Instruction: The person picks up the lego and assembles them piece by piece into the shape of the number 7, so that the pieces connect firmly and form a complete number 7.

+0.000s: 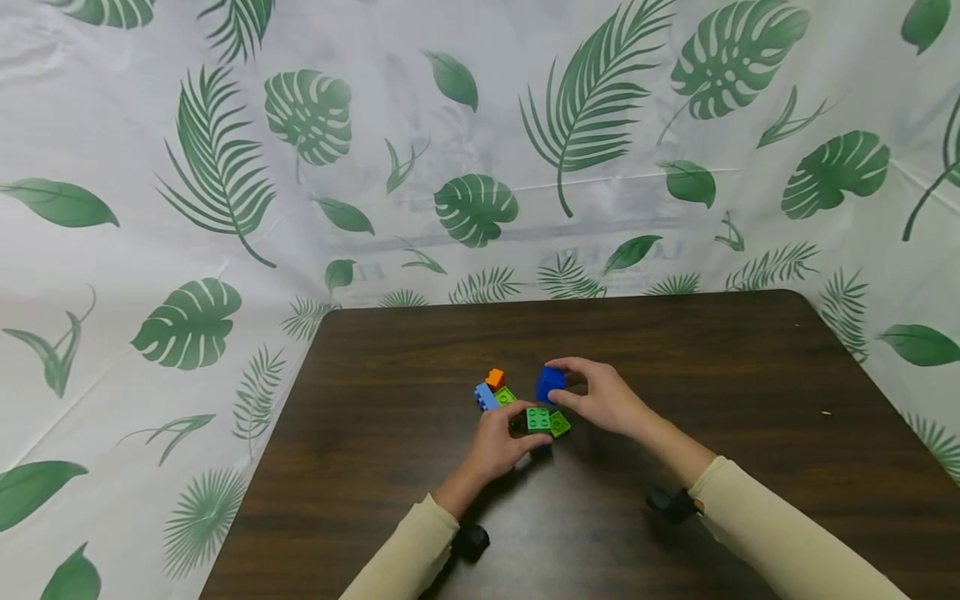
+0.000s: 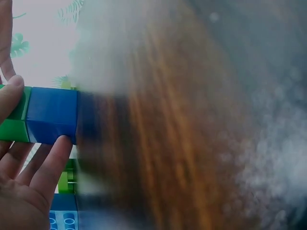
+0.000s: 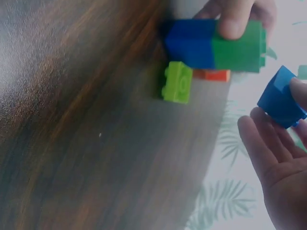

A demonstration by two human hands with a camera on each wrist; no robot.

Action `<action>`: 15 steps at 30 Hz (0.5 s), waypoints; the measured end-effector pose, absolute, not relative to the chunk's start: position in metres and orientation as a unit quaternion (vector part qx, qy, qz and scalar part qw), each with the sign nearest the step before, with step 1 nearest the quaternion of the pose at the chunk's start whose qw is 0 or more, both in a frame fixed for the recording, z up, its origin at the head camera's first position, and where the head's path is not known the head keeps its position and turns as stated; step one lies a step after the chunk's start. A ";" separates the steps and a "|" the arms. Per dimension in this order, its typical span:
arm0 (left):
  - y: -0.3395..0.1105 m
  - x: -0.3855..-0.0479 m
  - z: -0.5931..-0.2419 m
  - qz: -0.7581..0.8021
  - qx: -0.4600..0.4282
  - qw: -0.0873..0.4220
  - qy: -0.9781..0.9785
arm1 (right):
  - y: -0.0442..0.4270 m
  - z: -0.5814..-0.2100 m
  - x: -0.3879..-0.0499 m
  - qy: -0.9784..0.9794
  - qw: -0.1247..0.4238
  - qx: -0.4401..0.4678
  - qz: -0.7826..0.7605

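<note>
My left hand (image 1: 498, 446) grips a stack of two toy bricks, held between thumb and fingers. Its green brick (image 1: 537, 418) faces up with studs showing; the blue brick (image 2: 53, 114) joined below it is clear in both wrist views. To the right and slightly farther off, my right hand (image 1: 609, 402) pinches a separate blue brick (image 1: 551, 384). That brick is tilted in the right wrist view, apart from the stack. A lime-green brick (image 1: 560, 424) lies on the table just right of the stack.
Beyond my left hand, a light blue brick (image 1: 486, 397), another lime-green brick (image 1: 505, 395) and an orange brick (image 1: 495, 379) lie close together on the dark wooden table (image 1: 390, 358). A leaf-patterned sheet (image 1: 405, 100) hangs behind the table's far edge.
</note>
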State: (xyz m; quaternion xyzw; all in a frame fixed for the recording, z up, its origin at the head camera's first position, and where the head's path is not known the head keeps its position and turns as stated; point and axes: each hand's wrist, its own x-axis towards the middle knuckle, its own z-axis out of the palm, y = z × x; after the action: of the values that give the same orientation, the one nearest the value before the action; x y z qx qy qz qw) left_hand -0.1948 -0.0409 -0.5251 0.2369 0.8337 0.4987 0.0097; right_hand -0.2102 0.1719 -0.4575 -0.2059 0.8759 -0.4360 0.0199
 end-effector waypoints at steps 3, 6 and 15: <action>-0.041 -0.196 -0.526 0.502 0.239 0.012 0.831 | 0.169 -0.453 -0.203 0.869 0.025 -0.233 -0.435; -0.041 -0.197 -0.527 0.501 0.241 0.011 0.831 | 0.165 -0.450 -0.198 0.868 0.019 -0.262 -0.421; -0.043 -0.196 -0.528 0.506 0.250 0.016 0.825 | 0.159 -0.450 -0.189 0.880 -0.004 -0.309 -0.361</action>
State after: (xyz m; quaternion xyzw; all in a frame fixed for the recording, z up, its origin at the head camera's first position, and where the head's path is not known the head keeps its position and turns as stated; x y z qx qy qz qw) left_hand -0.1962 -0.0428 -0.5285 0.2501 0.8255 0.5057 0.0163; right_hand -0.1892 0.1594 -0.4505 -0.3094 0.8796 -0.3614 -0.0036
